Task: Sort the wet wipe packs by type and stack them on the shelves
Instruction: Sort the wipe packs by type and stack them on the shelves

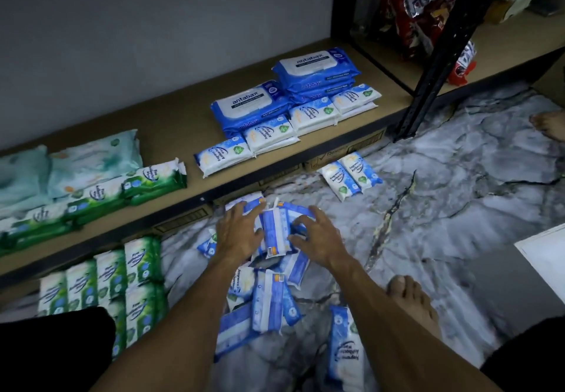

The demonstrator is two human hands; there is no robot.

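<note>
A loose heap of small blue-and-white wipe packs (pixel 270 301) lies on the marble-pattern floor. My left hand (pixel 238 234) and my right hand (pixel 319 239) press in from either side on a bunch of these packs (pixel 276 229), fingers spread. Two more small blue packs (pixel 351 177) lie side by side nearer the shelf. On the low shelf (pixel 171 122) a row of small blue packs (pixel 270 133) fronts stacks of large blue Antabax packs (pixel 250 104). Green packs (pixel 91 197) and pale teal packs (pixel 91 159) sit at the shelf's left.
Several green packs (pixel 107 281) stand in rows on the floor at the left. My bare foot (pixel 412 303) rests at the right of the heap; another foot (pixel 550 124) shows at far right. A black shelf post (pixel 440 52) and red snack bags (pixel 419 3) stand behind.
</note>
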